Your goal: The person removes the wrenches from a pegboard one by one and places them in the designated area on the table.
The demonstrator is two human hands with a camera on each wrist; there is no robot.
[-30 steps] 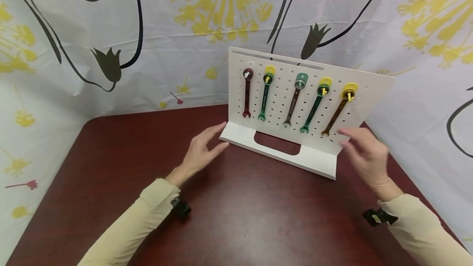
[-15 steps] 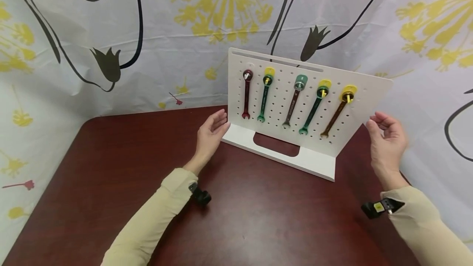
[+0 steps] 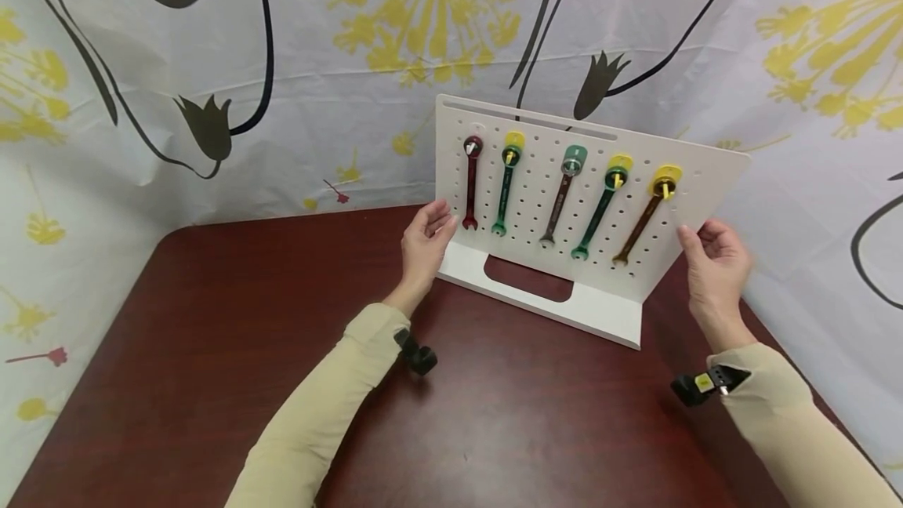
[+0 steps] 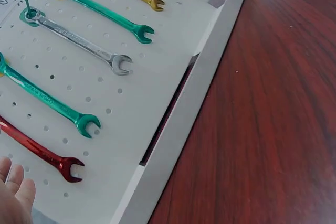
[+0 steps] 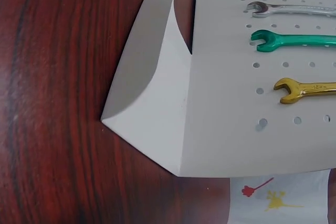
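Observation:
A white pegboard stand (image 3: 670,218) stands upright on the table, with several wrenches hanging from its hooks: red (image 3: 472,186), green (image 3: 505,190), silver (image 3: 557,210), another green (image 3: 600,214) and gold (image 3: 640,226). My left hand (image 3: 422,253) is at the board's left edge, fingers loosely bent; its fingertips (image 4: 16,179) show beside the red wrench (image 4: 42,153) in the left wrist view. Thumb in front, my right hand (image 3: 718,277) pinches the right edge, its fingers partly hidden behind. No fingers show in the right wrist view, where the gold wrench (image 5: 304,90) appears.
The dark red table (image 3: 282,296) extends left and in front of the stand. Its white base (image 3: 610,316) has a rectangular cutout. Behind hangs a white curtain (image 3: 296,147) with yellow and grey flowers. A small black camera is strapped to each wrist.
Both hands have come in to the board's side edges, the left moving right; the right first swung outward past the edge, then back left onto it. The wrenches hang as before.

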